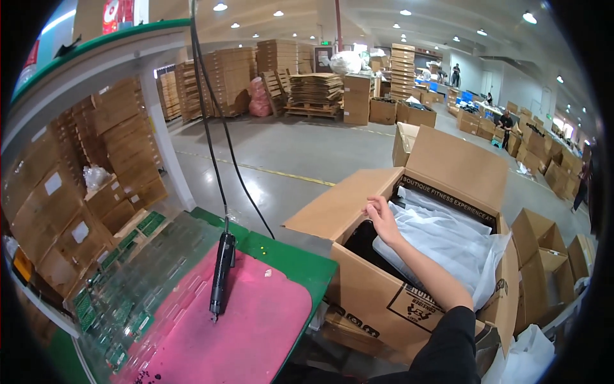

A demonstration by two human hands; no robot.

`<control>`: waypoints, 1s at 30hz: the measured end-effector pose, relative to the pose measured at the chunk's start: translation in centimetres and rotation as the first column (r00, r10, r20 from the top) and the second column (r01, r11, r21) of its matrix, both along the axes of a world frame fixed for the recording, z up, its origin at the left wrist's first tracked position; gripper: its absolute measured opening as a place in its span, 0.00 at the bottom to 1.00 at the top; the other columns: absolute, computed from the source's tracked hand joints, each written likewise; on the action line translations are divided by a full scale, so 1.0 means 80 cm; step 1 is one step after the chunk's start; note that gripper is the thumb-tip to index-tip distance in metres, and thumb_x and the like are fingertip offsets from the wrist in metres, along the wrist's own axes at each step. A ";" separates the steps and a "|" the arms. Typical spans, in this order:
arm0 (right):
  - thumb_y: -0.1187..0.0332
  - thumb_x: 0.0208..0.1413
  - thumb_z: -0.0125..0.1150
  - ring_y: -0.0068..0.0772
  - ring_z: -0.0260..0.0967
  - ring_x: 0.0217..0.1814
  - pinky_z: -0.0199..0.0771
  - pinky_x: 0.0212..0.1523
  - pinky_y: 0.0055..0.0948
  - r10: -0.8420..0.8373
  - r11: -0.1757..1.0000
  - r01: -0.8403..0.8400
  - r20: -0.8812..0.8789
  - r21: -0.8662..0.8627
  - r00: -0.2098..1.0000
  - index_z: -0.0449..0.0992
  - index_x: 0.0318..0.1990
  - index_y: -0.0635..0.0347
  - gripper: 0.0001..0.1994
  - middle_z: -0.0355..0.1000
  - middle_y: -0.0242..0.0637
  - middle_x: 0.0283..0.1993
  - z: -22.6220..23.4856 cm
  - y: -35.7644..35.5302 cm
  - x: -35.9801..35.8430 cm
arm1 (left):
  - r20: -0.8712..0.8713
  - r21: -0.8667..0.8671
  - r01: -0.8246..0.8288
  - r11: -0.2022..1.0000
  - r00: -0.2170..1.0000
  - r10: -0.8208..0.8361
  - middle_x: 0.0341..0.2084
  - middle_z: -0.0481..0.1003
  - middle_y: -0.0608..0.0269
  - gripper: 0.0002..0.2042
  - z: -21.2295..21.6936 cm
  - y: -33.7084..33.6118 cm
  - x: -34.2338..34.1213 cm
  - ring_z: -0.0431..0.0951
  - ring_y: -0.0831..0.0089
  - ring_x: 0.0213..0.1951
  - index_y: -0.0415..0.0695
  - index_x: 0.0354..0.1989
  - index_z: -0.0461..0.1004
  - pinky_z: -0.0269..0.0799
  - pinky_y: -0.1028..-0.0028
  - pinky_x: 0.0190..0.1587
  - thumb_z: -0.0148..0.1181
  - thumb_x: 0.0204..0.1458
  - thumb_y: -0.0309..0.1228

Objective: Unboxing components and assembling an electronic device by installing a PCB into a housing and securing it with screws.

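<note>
We see one large open cardboard box (384, 288) standing just right of the green counter (300, 265), its long axis running toward upper right. White plastic wrap (441, 240) fills it. Our right hand (382, 216) rests loosely curled on the wrap, gripping nothing clearly; the left hand is out of view.

We see the right hand (382, 217) resting on white plastic wrap (441, 240) inside an open cardboard box (390, 301); an electric screwdriver (222, 269) hangs over the pink mat (256, 326).
</note>
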State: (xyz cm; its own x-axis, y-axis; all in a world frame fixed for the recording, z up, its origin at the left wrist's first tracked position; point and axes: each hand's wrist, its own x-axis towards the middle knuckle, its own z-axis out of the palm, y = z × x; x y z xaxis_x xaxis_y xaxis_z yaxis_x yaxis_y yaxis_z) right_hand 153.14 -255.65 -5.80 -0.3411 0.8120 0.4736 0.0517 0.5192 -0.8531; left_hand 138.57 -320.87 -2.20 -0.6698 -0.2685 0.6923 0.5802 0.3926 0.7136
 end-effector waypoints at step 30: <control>0.75 0.59 0.38 0.34 0.70 0.44 0.78 0.34 0.40 -0.325 0.931 0.366 -0.471 -0.005 0.820 0.59 0.51 0.61 0.13 0.66 0.38 0.48 0.308 -0.131 0.134 | 0.233 -0.299 0.875 0.380 0.454 -0.860 0.27 0.74 0.51 0.09 -0.043 0.117 0.021 0.74 0.61 0.30 0.36 0.34 0.73 0.70 0.68 0.34 0.52 0.42 0.18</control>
